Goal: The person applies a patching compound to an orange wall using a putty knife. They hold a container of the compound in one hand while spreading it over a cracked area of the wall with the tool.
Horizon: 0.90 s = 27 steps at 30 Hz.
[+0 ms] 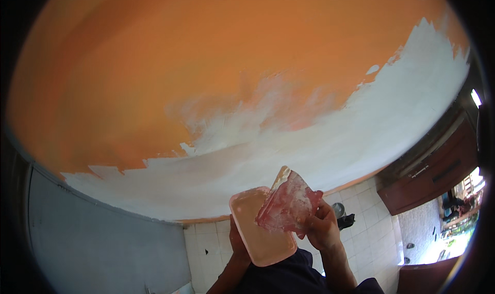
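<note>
A shallow pink rectangular tray with a beige inside is gripped at its left side by my left hand, whose fingers are mostly hidden behind it. My right hand is closed on a flat red scraper, smeared with white material and with a pale top edge, which is over the tray's upper right part. Beyond my hands rises a curved-looking wall, orange above and patchily coated white below, with ragged edges between the two.
A grey panel stands at left. Below lies white tiled floor. At right are a metal container beside a dark object, a brown wooden door, and a bright doorway with items outside.
</note>
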Available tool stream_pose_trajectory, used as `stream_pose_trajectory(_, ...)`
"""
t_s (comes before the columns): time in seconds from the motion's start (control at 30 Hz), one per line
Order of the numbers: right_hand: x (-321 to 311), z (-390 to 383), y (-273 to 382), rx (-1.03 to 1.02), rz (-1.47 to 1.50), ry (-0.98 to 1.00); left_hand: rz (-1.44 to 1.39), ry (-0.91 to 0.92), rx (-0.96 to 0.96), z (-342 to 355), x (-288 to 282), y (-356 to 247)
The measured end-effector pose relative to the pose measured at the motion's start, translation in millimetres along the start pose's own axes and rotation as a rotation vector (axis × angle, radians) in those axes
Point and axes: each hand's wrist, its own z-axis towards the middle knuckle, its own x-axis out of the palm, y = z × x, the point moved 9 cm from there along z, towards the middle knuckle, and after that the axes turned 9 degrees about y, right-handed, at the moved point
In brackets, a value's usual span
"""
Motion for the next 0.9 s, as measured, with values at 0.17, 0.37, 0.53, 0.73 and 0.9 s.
stream_pose_trajectory(0.17, -0.3, 10.3, 34.5, -0.096, -0.046, -0.088, -0.202, 0.126, -0.064, -0.8, 30.7, 1.8)
stream_pose_trajectory(0.37, -1.5, 21.6, 91.0, -0.306, -0.048, -0.304, -0.248, 0.179, -0.103, -3.0, 34.6, 4.3)
stream_pose_trajectory(0.53, -8.6, 38.1, 137.6, -0.416, -0.166, -0.388, -0.25, 0.159, -0.08, -1.9, 37.5, 1.5)
stream_pose_trajectory(0.73, -22.0, 32.4, 176.9, -0.534, -0.26, -0.446, -0.194, 0.13, 0.022, 1.0, 32.6, -8.2)
stream_pose_trajectory(0.9, -24.2, 23.6, 217.0, -0.712, -0.222, -0.444, -0.155, 0.105, 0.045, 3.8, 24.7, -15.7)
